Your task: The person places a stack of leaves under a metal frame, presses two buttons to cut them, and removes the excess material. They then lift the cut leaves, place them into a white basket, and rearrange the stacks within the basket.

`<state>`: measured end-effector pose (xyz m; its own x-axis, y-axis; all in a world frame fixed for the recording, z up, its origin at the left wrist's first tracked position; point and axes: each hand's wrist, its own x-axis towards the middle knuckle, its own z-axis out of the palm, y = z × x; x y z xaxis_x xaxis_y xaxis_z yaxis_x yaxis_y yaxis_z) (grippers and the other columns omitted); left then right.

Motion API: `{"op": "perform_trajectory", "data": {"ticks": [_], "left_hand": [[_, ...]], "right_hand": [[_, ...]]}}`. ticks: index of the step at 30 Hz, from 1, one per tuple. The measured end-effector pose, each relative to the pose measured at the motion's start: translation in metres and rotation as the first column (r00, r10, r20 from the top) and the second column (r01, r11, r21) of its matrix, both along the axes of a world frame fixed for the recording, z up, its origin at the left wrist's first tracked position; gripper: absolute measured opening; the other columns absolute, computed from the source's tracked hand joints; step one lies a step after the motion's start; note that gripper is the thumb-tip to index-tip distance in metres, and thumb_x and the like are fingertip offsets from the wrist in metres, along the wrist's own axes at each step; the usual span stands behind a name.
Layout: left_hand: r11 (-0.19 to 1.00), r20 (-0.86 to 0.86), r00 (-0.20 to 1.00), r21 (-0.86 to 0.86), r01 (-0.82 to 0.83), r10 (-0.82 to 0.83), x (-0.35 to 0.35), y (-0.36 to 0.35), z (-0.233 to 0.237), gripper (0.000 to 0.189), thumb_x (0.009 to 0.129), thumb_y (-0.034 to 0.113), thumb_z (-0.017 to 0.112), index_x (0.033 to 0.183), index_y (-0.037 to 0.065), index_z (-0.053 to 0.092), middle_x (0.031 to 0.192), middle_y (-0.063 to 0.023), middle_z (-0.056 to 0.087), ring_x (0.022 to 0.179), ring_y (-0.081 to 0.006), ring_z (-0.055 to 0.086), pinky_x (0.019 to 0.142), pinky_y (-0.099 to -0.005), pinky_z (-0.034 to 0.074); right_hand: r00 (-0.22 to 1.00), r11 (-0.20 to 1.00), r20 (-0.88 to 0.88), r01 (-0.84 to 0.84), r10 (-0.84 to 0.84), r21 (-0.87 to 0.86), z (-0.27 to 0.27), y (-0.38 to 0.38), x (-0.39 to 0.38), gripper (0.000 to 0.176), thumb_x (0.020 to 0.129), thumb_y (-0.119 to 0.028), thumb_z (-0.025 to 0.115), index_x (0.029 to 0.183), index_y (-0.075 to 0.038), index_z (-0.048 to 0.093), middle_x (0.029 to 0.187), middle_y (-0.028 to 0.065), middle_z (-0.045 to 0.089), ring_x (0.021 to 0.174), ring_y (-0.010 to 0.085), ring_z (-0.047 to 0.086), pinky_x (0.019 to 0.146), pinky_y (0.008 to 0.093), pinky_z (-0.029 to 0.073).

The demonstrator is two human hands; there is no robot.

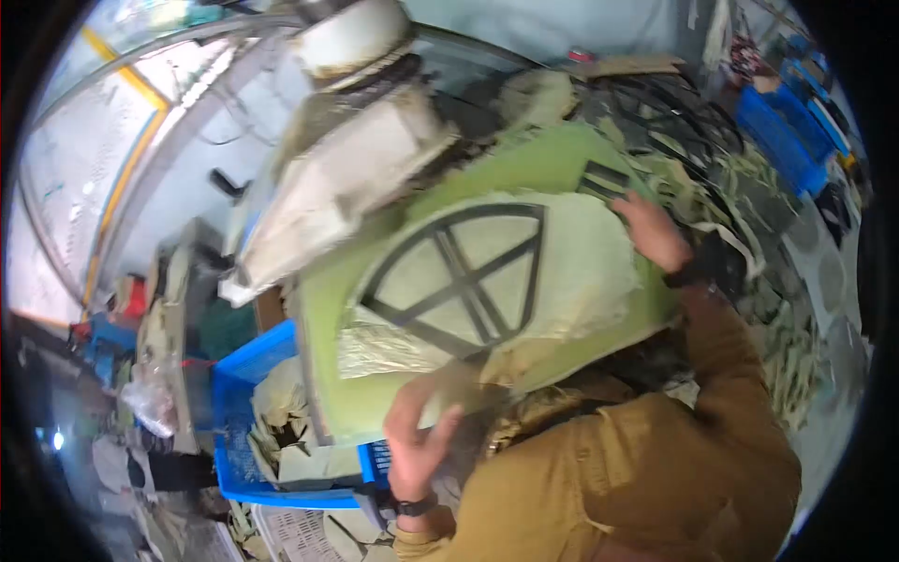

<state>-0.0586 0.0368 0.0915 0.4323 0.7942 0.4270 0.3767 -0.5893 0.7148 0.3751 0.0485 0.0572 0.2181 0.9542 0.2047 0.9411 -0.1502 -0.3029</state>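
A fan-shaped dark metal cutting die (464, 281), divided by crossing bars, lies on a pale, creased sheet of material (590, 262). That sheet covers part of a green cutting board (328, 403). My right hand (655, 234) reaches over the board's right side, fingers stretched out, with the fingertips right at a small dark rectangular die (604, 180). At the front edge, below the fan-shaped die's lower corner, my left hand (423, 426) has its thumb and fingers apart; the fingertips are blurred by motion.
A pale press arm (351, 169) overhangs the board's far left. Beneath the left corner stands a blue crate (229, 431) of offcuts. Scraps (787, 365) and dark strips (684, 122) are heaped on the right, with another blue crate (787, 136) behind.
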Motion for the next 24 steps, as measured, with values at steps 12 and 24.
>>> {"op": "perform_trajectory", "data": {"ticks": [12, 24], "left_hand": [[0.683, 0.206, 0.728, 0.252, -0.685, 0.654, -0.206, 0.315, 0.1, 0.067, 0.077, 0.036, 0.077, 0.121, -0.008, 0.052, 0.11, -0.0152, 0.058, 0.099, -0.0236, 0.054, 0.087, -0.0353, 0.044], [0.704, -0.084, 0.801, 0.536, -0.465, 0.593, -0.249, 0.463, 0.048, 0.026, 0.09, 0.023, 0.058, 0.087, -0.002, 0.062, 0.093, -0.0185, 0.057, 0.091, -0.0306, 0.054, 0.083, -0.039, 0.042]], "right_hand": [[0.99, 0.798, -0.142, 0.07, 0.02, 0.599, 0.012, 0.003, 0.033, 0.024, 0.086, -0.019, 0.064, 0.075, 0.0, 0.054, 0.064, 0.0155, 0.048, 0.062, 0.0344, 0.049, 0.06, 0.0418, 0.04], [0.977, 0.893, -0.207, 0.057, 0.041, 0.447, 0.012, -0.053, -0.142, 0.023, 0.085, -0.02, 0.066, 0.081, -0.002, 0.052, 0.08, 0.0171, 0.055, 0.075, 0.0395, 0.056, 0.066, 0.0457, 0.045]]}}
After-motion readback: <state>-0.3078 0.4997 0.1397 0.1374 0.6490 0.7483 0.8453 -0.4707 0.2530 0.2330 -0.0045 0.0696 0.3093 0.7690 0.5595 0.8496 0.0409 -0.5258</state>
